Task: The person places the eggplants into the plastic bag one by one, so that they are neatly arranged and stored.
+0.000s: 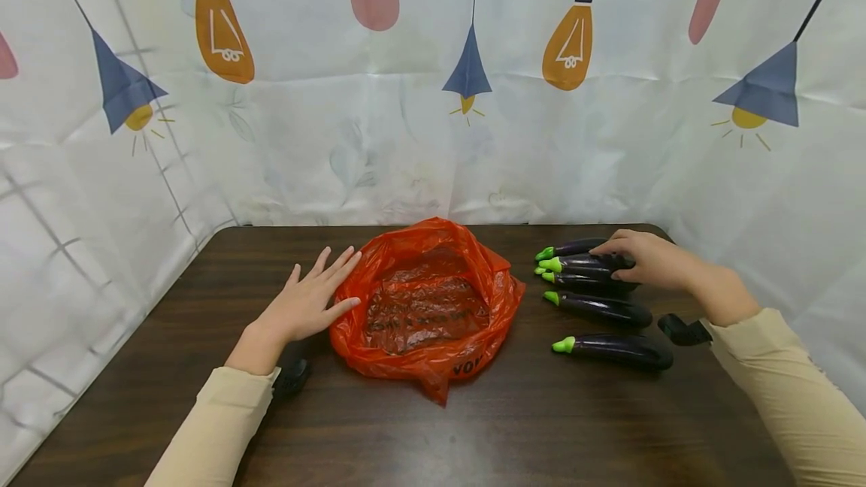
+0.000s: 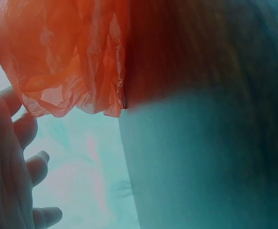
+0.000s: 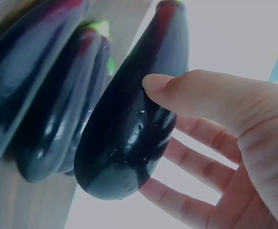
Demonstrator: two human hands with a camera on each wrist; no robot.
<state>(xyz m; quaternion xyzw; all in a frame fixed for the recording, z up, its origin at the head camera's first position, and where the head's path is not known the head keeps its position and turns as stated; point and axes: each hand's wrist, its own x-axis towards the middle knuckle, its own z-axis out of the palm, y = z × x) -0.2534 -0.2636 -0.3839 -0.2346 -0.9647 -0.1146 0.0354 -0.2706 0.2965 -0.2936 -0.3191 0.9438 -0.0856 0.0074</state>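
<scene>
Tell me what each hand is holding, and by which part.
The right hand holds an eggplant by its thick rounded end, thumb against fingers. The left hand holds nothing; it rests open against the orange bag rim.

A dark wooden table (image 1: 541, 434) carries an open orange plastic bag (image 1: 426, 303) near its middle, spread flat with its rim crumpled up. To the right of the bag lie purple eggplants (image 1: 602, 307) (green stems pointing toward the bag), three bunched at the back and two apart nearer the front edge.
</scene>
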